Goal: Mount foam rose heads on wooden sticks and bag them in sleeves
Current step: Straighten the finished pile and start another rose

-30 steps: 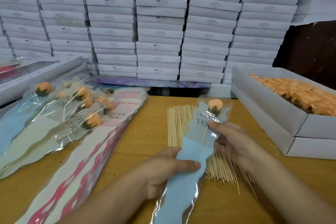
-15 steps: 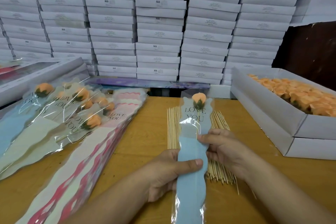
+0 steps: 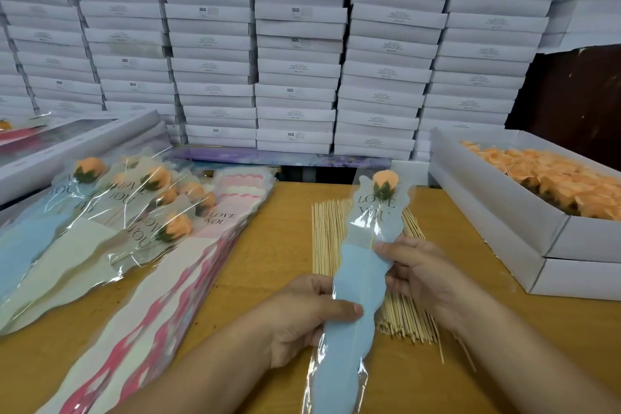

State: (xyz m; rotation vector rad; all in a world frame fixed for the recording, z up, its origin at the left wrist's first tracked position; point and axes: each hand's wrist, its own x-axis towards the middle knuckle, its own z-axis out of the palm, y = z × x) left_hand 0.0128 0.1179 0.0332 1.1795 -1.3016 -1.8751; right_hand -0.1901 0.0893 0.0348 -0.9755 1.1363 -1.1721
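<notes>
Here blue sleeve [image 3: 353,306], "LOVE YOU" print, peach rose head [image 3: 383,182], stick apparently inside.

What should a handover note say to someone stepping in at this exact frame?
Left hand grips the blue sleeve at mid-length; right hand pinches its right edge higher up.
The rose head on its stick sits inside, at the sleeve's top.
Done: finished bagged roses piled at left.
Left: set this one on the pile. Empty sleeves, loose sticks and the box of rose heads at right remain to be worked through.
</notes>
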